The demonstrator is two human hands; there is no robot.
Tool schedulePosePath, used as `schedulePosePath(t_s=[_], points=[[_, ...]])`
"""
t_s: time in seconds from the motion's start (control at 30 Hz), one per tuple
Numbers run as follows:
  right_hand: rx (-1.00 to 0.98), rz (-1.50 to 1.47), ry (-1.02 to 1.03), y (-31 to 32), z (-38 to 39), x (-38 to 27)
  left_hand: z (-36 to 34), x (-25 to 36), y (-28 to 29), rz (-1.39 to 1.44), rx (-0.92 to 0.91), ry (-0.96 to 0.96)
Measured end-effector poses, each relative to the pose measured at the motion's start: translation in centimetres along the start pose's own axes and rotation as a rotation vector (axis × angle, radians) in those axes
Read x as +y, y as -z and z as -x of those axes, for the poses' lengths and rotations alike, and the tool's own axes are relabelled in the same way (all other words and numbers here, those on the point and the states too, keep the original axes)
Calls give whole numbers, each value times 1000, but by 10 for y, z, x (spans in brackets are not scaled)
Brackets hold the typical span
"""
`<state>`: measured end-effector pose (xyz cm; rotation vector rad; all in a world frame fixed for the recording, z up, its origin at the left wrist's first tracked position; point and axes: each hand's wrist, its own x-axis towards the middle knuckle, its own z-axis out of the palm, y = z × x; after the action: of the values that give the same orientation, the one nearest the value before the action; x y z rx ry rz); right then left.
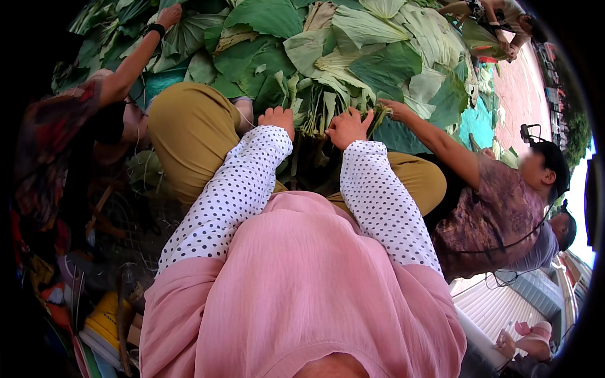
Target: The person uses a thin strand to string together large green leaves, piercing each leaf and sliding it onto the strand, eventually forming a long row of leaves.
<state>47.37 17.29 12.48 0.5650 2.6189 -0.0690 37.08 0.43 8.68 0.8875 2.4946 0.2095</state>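
A thick stack of folded lotus leaves [322, 104], pale green to yellowish, lies before my knees with its layered edges toward me. My left hand [277, 120] holds the stack's left side, fingers bent over it. At its near right edge, my right hand [348, 128] grips the leaves with bent, slightly spread fingers; the thumb is on the near side. The undersides of both hands are hidden. Close to my right hand, a co-worker's hand [394, 109] reaches in from the right and touches the leaves.
A big pile of green lotus leaves [268, 19] spreads ahead. Another co-worker's hand [169, 15] rests on leaves at the far left. Turquoise sheeting [477, 123] shows at right. Co-workers sit close on both sides. A yellow shoe [108, 322] lies at lower left.
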Motion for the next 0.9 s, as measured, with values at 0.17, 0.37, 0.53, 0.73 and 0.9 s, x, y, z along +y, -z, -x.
schedulePosePath(t_s=[0.17, 0.37, 0.53, 0.73, 0.9], points=[[183, -66, -11, -19, -2, 4, 0, 2, 5, 14, -53, 7], [297, -55, 211, -22, 6, 6, -1, -1, 3, 15, -45, 1], [259, 16, 222, -19, 6, 7, -3, -3, -4, -9, -8, 2], [200, -88, 200, -20, 5, 12, -9, -6, -10, -5, 5, -10], [195, -91, 223, -20, 1, 7, -17, -9, -15, -7, 7, -1]])
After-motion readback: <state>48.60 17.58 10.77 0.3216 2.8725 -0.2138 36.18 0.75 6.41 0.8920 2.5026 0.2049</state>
